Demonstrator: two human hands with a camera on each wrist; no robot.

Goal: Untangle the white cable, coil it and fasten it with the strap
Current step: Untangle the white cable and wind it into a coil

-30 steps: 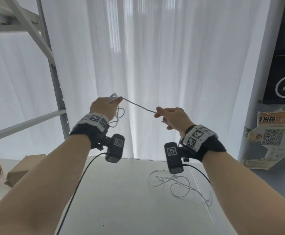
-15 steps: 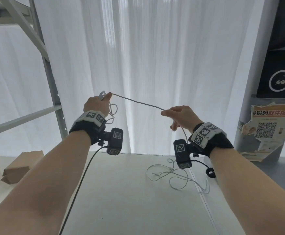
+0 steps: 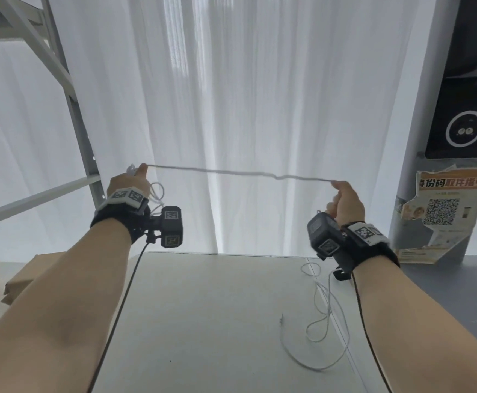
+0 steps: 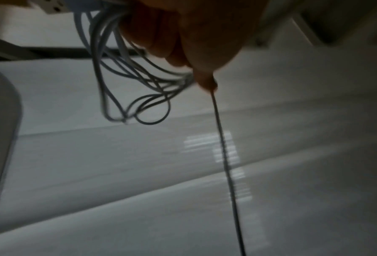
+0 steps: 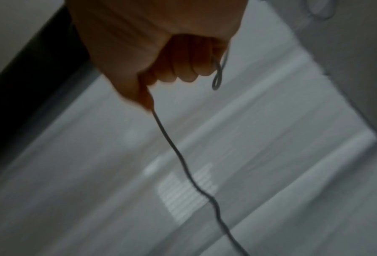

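The white cable (image 3: 240, 173) runs nearly taut between my two raised hands, in front of the curtain. My left hand (image 3: 135, 181) grips a bundle of several coiled loops (image 4: 137, 90) with the white plug (image 4: 51, 7) sticking out by the thumb. My right hand (image 3: 345, 198) pinches the cable (image 5: 183, 164) between thumb and forefinger, the other fingers curled. From that hand the loose remainder (image 3: 321, 321) hangs down and lies in slack curves on the table (image 3: 203, 321). A small black strap (image 3: 342, 275) shows just under my right wrist.
A white curtain (image 3: 245, 95) fills the background. A grey metal shelf frame (image 3: 81, 123) stands at the left, with cardboard boxes (image 3: 18, 282) below it. A pillar with a torn QR-code poster (image 3: 444, 214) stands at the right.
My hands have moved far apart: the right hand slid along the cable to the right, pulling the span much longer and nearly straight. The heap on the table has thinned out.
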